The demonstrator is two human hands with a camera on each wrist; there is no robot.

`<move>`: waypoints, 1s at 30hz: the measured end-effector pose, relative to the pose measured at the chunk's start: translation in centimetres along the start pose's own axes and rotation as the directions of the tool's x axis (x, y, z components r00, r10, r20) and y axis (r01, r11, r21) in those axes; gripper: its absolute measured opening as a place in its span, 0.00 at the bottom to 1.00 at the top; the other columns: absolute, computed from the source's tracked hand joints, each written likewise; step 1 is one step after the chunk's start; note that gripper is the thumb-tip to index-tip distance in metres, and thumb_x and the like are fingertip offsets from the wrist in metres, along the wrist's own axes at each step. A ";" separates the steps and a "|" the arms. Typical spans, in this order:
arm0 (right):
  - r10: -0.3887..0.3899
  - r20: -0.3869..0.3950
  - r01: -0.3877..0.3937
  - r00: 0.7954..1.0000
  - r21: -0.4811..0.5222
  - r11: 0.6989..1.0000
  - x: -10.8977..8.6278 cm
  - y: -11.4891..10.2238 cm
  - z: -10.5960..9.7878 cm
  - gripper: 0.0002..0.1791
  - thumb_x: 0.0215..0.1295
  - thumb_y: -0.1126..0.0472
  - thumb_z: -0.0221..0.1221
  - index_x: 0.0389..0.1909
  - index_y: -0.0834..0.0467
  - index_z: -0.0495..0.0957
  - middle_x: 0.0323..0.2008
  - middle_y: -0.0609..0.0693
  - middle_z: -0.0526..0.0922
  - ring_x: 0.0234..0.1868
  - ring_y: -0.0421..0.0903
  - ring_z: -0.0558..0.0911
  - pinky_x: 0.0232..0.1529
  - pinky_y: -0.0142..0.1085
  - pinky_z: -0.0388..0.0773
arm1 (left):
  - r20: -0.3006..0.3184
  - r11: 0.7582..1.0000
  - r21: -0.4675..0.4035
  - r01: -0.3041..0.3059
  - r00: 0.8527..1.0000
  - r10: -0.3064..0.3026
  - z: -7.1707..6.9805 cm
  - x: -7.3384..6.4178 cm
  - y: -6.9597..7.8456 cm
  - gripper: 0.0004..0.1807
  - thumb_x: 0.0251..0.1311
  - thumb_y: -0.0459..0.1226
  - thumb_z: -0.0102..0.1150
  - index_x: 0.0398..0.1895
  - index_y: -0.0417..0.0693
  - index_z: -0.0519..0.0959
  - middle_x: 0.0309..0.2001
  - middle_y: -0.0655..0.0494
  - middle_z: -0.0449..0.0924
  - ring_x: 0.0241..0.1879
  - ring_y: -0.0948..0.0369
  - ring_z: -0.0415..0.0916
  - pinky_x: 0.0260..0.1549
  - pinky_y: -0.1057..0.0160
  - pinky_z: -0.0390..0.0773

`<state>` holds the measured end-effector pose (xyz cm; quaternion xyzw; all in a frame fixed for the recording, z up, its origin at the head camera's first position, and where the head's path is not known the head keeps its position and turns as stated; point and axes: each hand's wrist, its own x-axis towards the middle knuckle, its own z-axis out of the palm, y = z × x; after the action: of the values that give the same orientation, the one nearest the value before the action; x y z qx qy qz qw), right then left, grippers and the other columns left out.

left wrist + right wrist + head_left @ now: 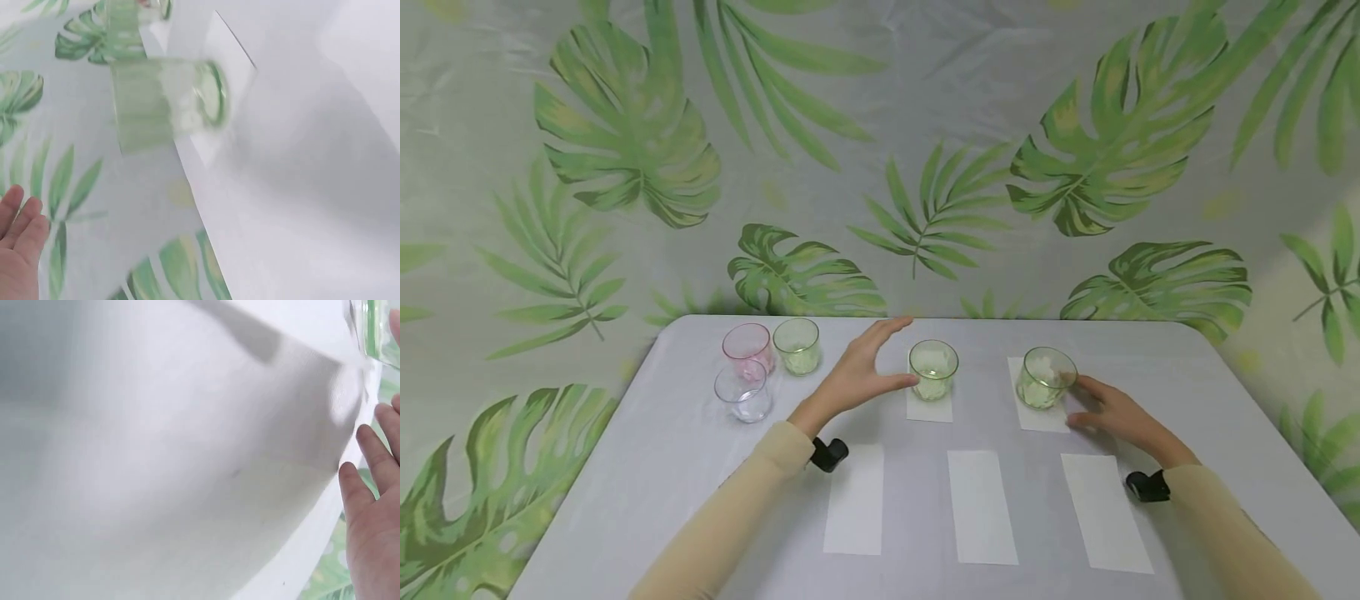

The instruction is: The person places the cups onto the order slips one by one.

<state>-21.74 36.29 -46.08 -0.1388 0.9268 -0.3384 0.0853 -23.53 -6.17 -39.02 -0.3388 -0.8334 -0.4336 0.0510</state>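
Observation:
In the head view a clear green glass (933, 385) stands upright on a white paper strip in the middle of the back row. My left hand (857, 375) hovers just left of it, thumb and fingers spread wide, holding nothing. The left wrist view shows that glass (165, 103) blurred and apart from the fingers (28, 228). A second green glass (1043, 392) stands on another strip farther right. My right hand (1116, 415) is at its right side, fingertips at the wall; whether they touch is unclear. In the right wrist view the fingers (375, 462) look straight and spread.
At the back left stand a pink glass (748, 350), another green glass (797, 348) and a colourless glass (745, 402), close together. Three white paper strips lie in front: left (855, 500), middle (982, 508) and right (1107, 514). A leaf-patterned cloth (820, 167) hangs behind the table.

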 end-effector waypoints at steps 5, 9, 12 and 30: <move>-0.030 -0.010 0.030 0.999 -0.010 0.999 -1.4 0.2 -0.3 0.40 0.59 0.57 0.65 0.66 0.73 0.59 0.64 0.75 0.59 0.64 0.75 0.55 0.59 0.67 0.55 | -0.054 0.997 0.047 0.065 0.997 -0.062 -3.4 -3.2 -1.5 0.44 0.51 0.43 0.72 0.71 0.46 0.62 0.66 0.49 0.64 0.65 0.51 0.61 0.61 0.46 0.65; -0.058 -0.018 0.058 0.998 -0.019 0.998 -2.5 0.3 -0.5 0.39 0.59 0.57 0.65 0.67 0.69 0.61 0.65 0.73 0.60 0.64 0.74 0.56 0.57 0.67 0.56 | -0.091 0.992 0.063 0.105 0.991 -0.099 -5.9 -5.6 -2.2 0.44 0.50 0.42 0.73 0.70 0.46 0.62 0.66 0.48 0.64 0.65 0.50 0.61 0.61 0.46 0.65; -0.049 -0.014 0.049 0.999 0.000 0.999 -3.3 0.3 -0.5 0.38 0.60 0.57 0.64 0.68 0.66 0.61 0.66 0.70 0.60 0.65 0.73 0.56 0.57 0.68 0.56 | -0.118 0.989 0.084 0.121 0.987 -0.111 -7.7 -7.3 -2.6 0.44 0.50 0.40 0.73 0.70 0.45 0.62 0.66 0.47 0.65 0.65 0.50 0.61 0.61 0.46 0.65; -0.016 -0.009 0.017 1.000 0.070 0.997 -8.1 0.0 0.4 0.36 0.62 0.55 0.63 0.70 0.53 0.62 0.69 0.55 0.61 0.65 0.24 0.51 0.58 0.66 0.55 | -0.245 0.954 0.096 0.283 0.936 -0.253 -12.5 -15.6 -6.9 0.43 0.48 0.34 0.74 0.67 0.37 0.63 0.63 0.40 0.65 0.64 0.43 0.60 0.64 0.64 0.60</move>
<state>-14.01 38.60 -45.93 -0.1420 0.9135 -0.3720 0.0836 -18.44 -26.48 -41.89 -0.1653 -0.8869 -0.4174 0.1091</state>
